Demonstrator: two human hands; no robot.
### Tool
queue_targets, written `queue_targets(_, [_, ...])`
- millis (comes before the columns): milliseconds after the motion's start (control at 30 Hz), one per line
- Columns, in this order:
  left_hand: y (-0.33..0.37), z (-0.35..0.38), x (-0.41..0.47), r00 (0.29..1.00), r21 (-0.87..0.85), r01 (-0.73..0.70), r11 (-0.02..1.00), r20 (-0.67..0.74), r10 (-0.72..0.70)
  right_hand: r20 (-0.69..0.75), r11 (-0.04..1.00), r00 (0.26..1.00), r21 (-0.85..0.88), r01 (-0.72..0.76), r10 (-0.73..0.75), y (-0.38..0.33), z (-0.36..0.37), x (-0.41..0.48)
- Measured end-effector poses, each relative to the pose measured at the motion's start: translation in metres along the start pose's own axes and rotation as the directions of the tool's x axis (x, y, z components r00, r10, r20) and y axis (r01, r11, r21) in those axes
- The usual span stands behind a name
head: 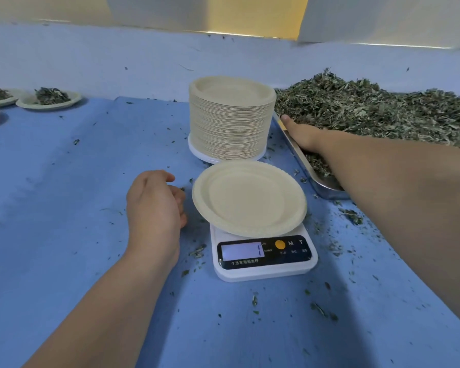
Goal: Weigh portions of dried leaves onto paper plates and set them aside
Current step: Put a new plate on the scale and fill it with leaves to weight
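Empty round cream paper plate (248,199) is being borne face-up on scale (263,258); left hand (154,205) slack, empty; grip of right hand (303,136) cannot be told.

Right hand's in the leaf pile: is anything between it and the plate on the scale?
Nothing visible blocks it. Between the right hand, in the dried leaves, and the empty plate lies only the low tray rim; the plate stack stands farther back, off that line.

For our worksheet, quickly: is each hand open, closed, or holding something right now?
Left hand: open, fingers loosely curled, holding nothing.
Right hand: cannot tell; its fingers are buried in the dried leaves.
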State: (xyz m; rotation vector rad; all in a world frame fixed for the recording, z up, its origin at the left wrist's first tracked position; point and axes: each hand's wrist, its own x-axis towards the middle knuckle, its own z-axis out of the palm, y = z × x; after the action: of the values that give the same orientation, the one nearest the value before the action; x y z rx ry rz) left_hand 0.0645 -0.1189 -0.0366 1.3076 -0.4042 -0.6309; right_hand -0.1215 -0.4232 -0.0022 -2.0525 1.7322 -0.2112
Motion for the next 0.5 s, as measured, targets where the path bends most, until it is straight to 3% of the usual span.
queue_targets(500, [0.005,-0.002,-0.012,0.995,0.072,-0.052,0.996,0.088,0.045,0.081,0.986,0.995,-0.150,0.074,-0.062,0.012,-0.020,-0.081])
